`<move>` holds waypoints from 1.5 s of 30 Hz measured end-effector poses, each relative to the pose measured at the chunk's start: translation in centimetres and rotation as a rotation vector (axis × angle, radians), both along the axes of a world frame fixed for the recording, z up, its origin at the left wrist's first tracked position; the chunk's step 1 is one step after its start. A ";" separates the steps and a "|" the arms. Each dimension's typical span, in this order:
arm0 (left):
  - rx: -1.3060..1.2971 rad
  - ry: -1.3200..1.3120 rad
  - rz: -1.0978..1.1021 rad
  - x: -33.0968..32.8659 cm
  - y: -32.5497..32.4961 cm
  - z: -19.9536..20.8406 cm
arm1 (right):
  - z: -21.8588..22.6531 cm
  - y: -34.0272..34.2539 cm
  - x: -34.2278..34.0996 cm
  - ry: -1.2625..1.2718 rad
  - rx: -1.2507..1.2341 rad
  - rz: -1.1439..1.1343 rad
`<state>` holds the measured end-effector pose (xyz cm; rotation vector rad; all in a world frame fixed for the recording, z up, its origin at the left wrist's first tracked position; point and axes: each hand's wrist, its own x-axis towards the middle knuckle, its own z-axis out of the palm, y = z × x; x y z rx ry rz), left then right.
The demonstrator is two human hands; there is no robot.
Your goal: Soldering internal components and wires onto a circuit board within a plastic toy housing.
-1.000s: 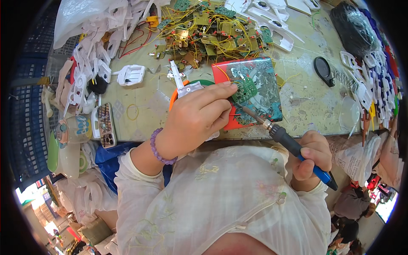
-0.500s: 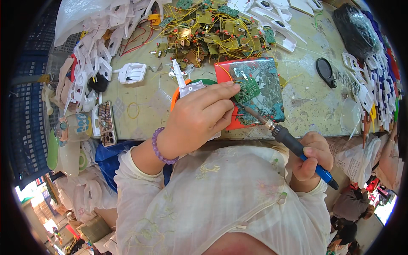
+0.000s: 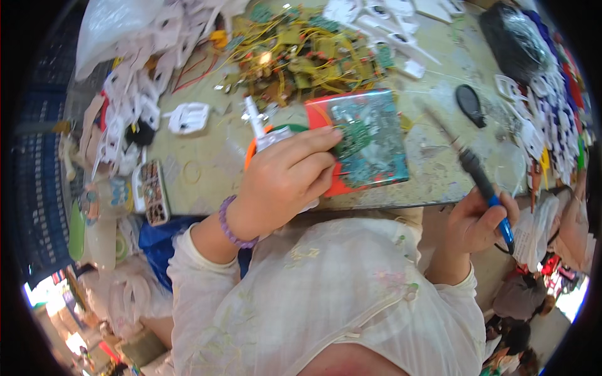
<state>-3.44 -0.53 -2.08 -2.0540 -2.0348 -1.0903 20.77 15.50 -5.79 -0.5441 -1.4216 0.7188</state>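
My left hand [image 3: 291, 161] pinches the left edge of a green circuit board [image 3: 355, 139] between thumb and fingertips. The board sits over a red-edged flat pad with a scuffed, stained surface [image 3: 382, 150]. Wrapped in my right hand [image 3: 480, 219] is a soldering iron [image 3: 475, 168] with a black grip and a blue handle. Its metal tip points up and to the left, apart from the board and to the right of the pad. Beneath my left hand lie a white plastic piece [image 3: 256, 119] and an orange and green ring [image 3: 252, 150], partly hidden.
A heap of circuit boards with yellow wires [image 3: 301, 53] lies at the back. White plastic housings [image 3: 135, 94] pile up at the left, with more [image 3: 555, 113] at the right. A black oval part [image 3: 469, 105] and a phone [image 3: 152, 194] rest on the table.
My right hand has drawn the soldering iron away from the board, to the right. My left hand keeps its pinch on the board. The whole view has shifted slightly.
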 end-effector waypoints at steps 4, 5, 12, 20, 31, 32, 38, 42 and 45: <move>-0.010 0.014 0.065 0.3 -0.4 0.3 | 2.8 6.0 2.6 0.198 -0.023 -0.313; -0.014 0.004 0.073 0.3 -0.6 0.4 | 3.8 7.2 3.6 0.197 -0.036 -0.521; -0.015 0.006 0.086 0.5 -0.7 0.3 | 6.0 11.7 6.1 -0.002 -0.006 -0.527; 0.006 0.014 -0.011 0.3 -0.3 0.5 | 0.1 15.7 2.7 -0.248 -0.275 -0.321; 0.002 0.092 0.019 0.7 -2.6 1.9 | 2.0 -1.6 -6.7 -0.604 0.182 0.549; -0.014 0.096 0.049 1.0 -2.5 2.0 | 2.6 -2.1 -7.2 -0.647 0.255 0.603; 0.006 0.081 0.148 1.8 -2.1 1.1 | 3.6 -3.5 -9.1 -0.753 0.339 0.553; 0.059 0.067 0.178 1.8 -2.1 1.0 | 3.8 -3.8 -9.2 -0.719 0.265 0.641; 0.043 -0.083 0.208 1.6 -2.2 0.6 | 3.9 -2.4 -9.8 -0.629 0.237 0.703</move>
